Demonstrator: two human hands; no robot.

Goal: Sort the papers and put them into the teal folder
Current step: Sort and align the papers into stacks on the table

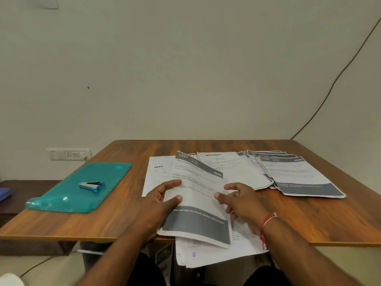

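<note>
A brown wood-grain counter (123, 223) carries white printed papers (299, 176) fanned toward its far right corner and a flat teal plastic folder (68, 195) by its left edge. At the near edge, left hand (160, 201) and right hand (243, 201) each pinch one grey-banded sheet (198, 203); loose pages (206, 256) beneath overhang and could slide off. A small silver staple remover (92, 185) sits on the folder.
</note>
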